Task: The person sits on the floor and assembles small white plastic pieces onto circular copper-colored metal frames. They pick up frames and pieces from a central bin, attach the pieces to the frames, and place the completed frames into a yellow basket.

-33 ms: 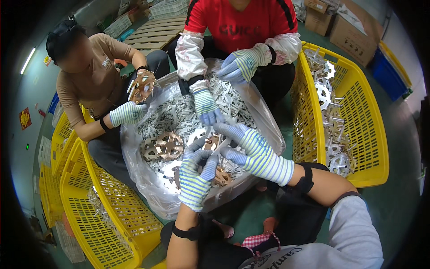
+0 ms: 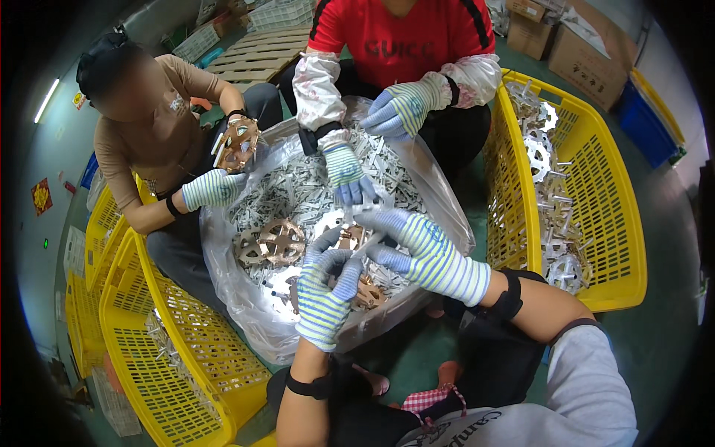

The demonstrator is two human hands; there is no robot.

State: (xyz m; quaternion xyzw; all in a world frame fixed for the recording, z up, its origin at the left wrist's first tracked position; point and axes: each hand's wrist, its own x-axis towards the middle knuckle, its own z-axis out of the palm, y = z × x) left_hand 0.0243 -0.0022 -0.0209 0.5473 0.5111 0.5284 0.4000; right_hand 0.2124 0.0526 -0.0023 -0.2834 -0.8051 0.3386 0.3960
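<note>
My left hand (image 2: 325, 298), in a striped knit glove, is curled over the near side of a lined tub, among flat toothed metal discs. Its fingers hide what they grip. To its right, my right hand (image 2: 428, 253), gloved the same way, pinches a small pale metal strip (image 2: 366, 244) between thumb and forefinger. The strip's lower end reaches the left thumb. A copper-coloured disc (image 2: 281, 241) lies left of my hands, and a shiny silver disc (image 2: 281, 292) sits beside my left hand. Another coppery disc (image 2: 369, 295) shows below the strip.
The plastic-lined tub (image 2: 447, 216) holds a heap of metal strips (image 2: 279, 194). A co-worker's gloved hand (image 2: 345, 173) is just beyond my right fingertips; another co-worker at left holds a coppery disc assembly (image 2: 238, 144). Yellow baskets (image 2: 618, 216) with metal parts flank the tub.
The facing co-worker's reaching hand has shifted very slightly, and a pale piece shows at its fingertips. My own hands have barely moved.
</note>
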